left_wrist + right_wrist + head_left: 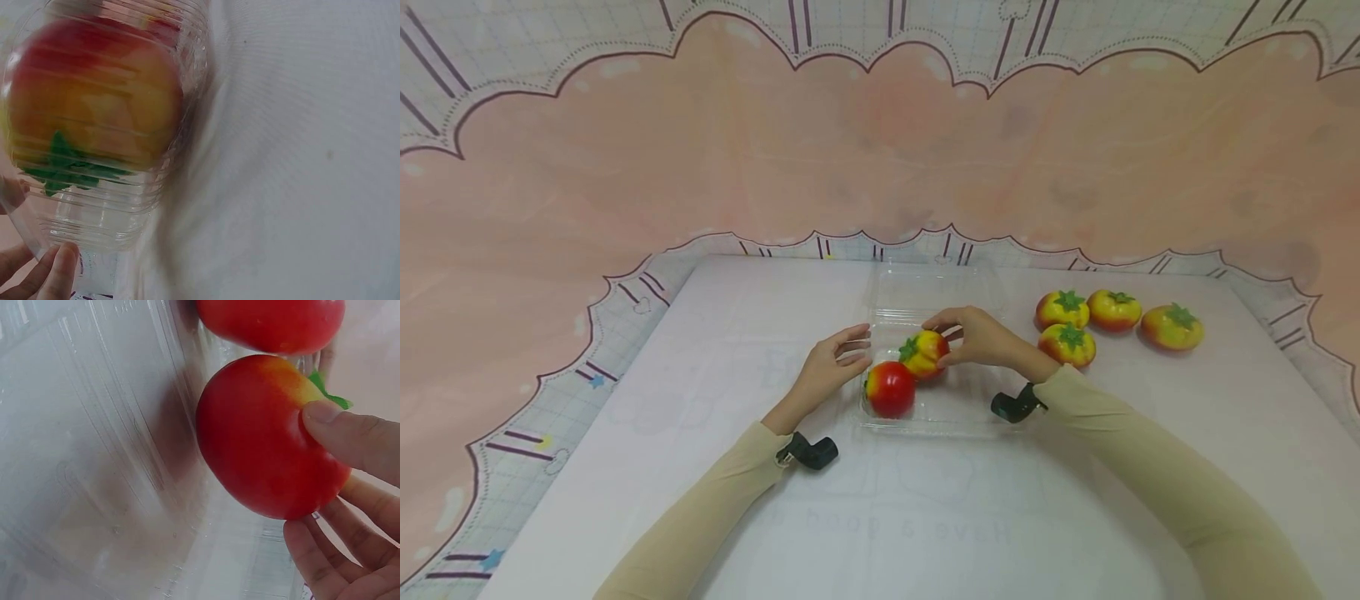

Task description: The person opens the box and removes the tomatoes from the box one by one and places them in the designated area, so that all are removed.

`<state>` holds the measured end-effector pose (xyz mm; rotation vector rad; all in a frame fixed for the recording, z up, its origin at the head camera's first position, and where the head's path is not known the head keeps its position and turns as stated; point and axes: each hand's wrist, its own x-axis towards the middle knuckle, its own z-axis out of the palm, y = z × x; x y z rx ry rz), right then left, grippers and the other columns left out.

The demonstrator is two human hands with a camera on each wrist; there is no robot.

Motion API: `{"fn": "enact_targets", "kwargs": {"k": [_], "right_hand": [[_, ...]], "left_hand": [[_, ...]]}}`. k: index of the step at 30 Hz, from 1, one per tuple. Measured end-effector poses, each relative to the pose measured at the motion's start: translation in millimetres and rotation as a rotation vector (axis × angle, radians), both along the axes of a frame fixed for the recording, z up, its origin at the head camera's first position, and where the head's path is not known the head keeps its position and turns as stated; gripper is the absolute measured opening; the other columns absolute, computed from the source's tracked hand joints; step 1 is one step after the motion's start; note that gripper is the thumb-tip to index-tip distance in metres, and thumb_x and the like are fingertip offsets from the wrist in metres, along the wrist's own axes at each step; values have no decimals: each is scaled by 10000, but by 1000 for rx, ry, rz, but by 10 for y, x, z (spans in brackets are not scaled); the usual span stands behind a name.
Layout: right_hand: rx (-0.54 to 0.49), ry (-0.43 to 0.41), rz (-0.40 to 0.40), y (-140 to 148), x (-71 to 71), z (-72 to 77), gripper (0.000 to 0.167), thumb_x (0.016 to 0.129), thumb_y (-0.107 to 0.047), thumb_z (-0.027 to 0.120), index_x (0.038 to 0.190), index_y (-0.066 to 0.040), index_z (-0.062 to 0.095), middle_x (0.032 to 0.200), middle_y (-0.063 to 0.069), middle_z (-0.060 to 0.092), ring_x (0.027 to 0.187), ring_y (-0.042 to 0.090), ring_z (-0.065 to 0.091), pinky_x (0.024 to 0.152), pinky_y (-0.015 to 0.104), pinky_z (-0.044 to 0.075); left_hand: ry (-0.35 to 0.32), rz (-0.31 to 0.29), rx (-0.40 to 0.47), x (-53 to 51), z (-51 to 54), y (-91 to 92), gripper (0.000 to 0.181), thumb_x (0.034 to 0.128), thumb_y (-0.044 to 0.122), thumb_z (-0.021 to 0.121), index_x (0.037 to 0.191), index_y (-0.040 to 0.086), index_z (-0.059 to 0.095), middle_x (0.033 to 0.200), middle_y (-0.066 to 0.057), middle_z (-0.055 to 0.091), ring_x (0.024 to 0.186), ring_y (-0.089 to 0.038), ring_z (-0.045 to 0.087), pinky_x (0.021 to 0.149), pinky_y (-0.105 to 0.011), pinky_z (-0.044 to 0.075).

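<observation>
My right hand [983, 337] holds a red-and-yellow toy tomato [269, 440] with a green leafy top, thumb on one side and fingers on the other. This tomato is inside the clear plastic box [943, 425], tilted so its leaves face left. Beside it, at the box's front left, lies another toy tomato [891, 390], red side up. My left hand [829, 367] is at the box's left edge, fingers loosely bent and parted from the thumb. In the left wrist view its fingertips [62, 262] touch the clear rim, and a tomato [100, 94] shows through the ribbed wall.
Several toy tomatoes [1114, 310] stand in a group on the white table [700, 333], right of the box. The box's clear lid [936, 287] lies folded back behind it. A patterned pink-and-white cloth [850, 150] hangs behind the table.
</observation>
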<state>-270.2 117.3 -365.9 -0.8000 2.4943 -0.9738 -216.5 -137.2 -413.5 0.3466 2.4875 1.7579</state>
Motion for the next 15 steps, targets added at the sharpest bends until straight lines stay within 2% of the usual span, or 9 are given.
{"fn": "enact_targets", "kwargs": {"k": [10, 15], "right_hand": [[24, 12, 24, 39, 18, 26, 480, 780, -21, 727, 1237, -47, 583, 1231, 149, 593, 1142, 302, 560, 957, 433, 496], [47, -11, 32, 60, 19, 54, 480, 779, -13, 725, 1235, -48, 580, 1247, 147, 580, 1160, 312, 552, 960, 429, 495]], "left_hand": [[-3, -5, 14, 5, 9, 1, 554, 872, 35, 625, 1380, -16, 411, 1398, -209, 461, 1258, -337, 490, 1018, -400, 434], [1, -4, 11, -1, 6, 2, 549, 874, 42, 625, 1379, -9, 415, 1395, -205, 466, 1257, -334, 493, 1018, -401, 436]]}}
